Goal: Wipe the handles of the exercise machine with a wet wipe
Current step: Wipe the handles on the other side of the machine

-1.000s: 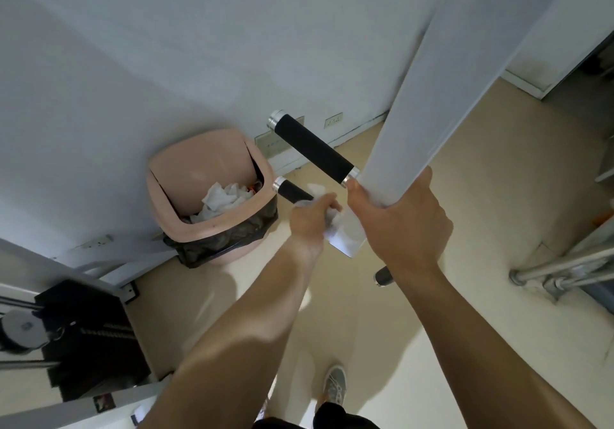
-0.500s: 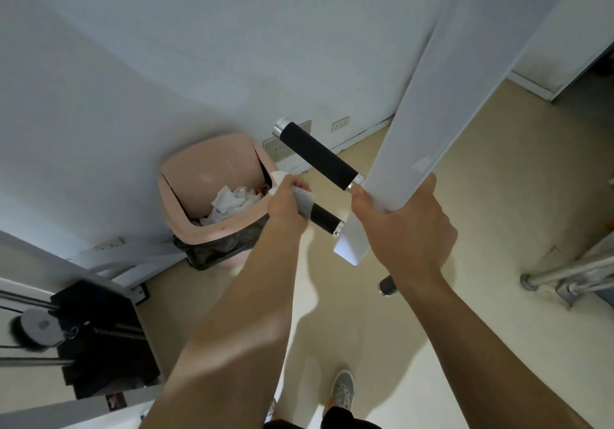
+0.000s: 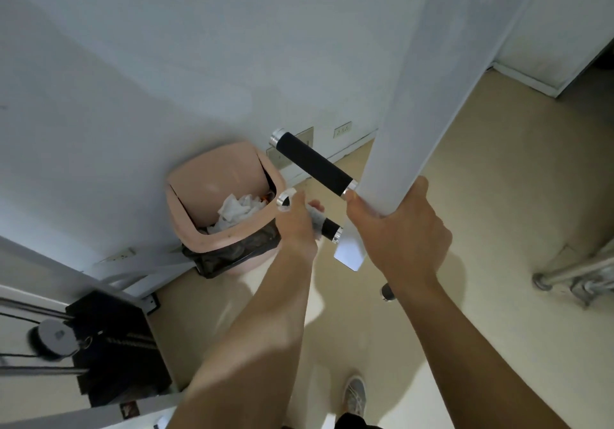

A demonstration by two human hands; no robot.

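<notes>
At centre frame, right of the pink bin (image 3: pixel 212 196), the left hand (image 3: pixel 299 226) wraps a wet wipe (image 3: pixel 315 221) round the lower handle (image 3: pixel 327 229) — fingers closed. Further right, the right hand (image 3: pixel 398 232) clasps the white post (image 3: pixel 415 113) — just under the upper handle (image 3: pixel 315 164).

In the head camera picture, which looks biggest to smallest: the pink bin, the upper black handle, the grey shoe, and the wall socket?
1. pink bin
2. upper black handle
3. grey shoe
4. wall socket

This is apparent size only; the handle is nearer the camera than the bin, so real sizes may differ.
</notes>
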